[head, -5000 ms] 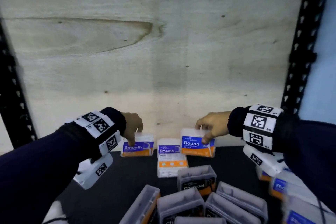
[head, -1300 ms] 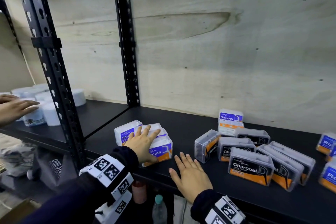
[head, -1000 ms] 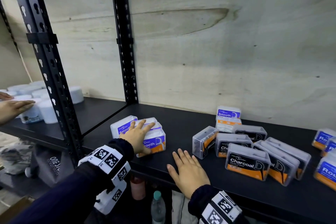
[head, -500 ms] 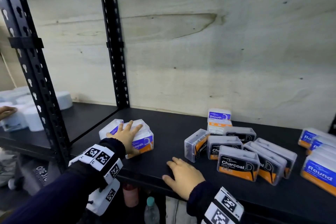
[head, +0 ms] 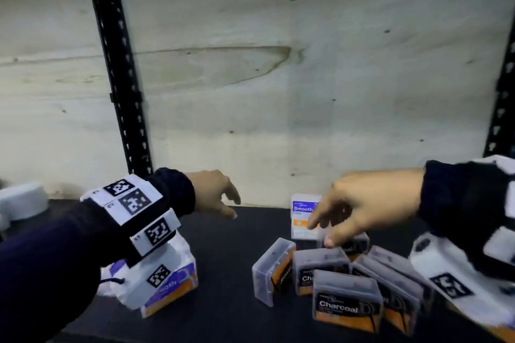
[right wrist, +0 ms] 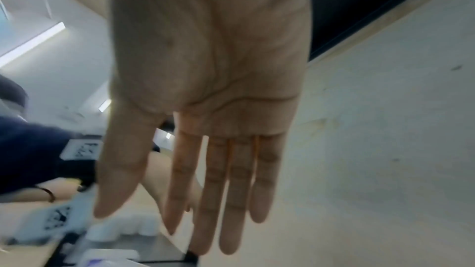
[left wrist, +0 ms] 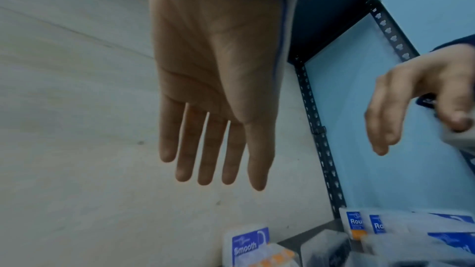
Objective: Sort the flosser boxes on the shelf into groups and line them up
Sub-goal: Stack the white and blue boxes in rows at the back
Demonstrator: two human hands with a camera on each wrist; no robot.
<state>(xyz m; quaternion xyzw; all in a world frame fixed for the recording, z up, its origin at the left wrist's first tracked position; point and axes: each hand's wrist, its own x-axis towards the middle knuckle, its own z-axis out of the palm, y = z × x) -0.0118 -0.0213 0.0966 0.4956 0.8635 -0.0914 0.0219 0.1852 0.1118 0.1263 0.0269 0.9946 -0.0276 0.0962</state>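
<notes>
Both hands are in the air above the black shelf [head: 223, 253] and hold nothing. My left hand [head: 220, 198] hovers over bare shelf, fingers straight [left wrist: 213, 149]. My right hand [head: 356, 209] hangs just above the grey Charcoal boxes [head: 345, 298] and partly covers a white and blue Smooth box [head: 302, 207] standing by the back wall. Its fingers are straight too [right wrist: 213, 170]. A small pile of Smooth boxes [head: 172, 287] lies at the front left, partly hidden under my left wrist. Round boxes [left wrist: 356, 224] show in the left wrist view.
A plywood back wall [head: 306, 78] closes the shelf. Black slotted uprights stand at the left [head: 117, 64] and right [head: 501, 108]. White round containers [head: 22, 200] sit on the neighbouring shelf at the far left.
Both hands have lifted off the shelf and moved right and back: the left let go of the Smooth pile, the right rose from the front edge to over the Charcoal boxes. The view turned right.
</notes>
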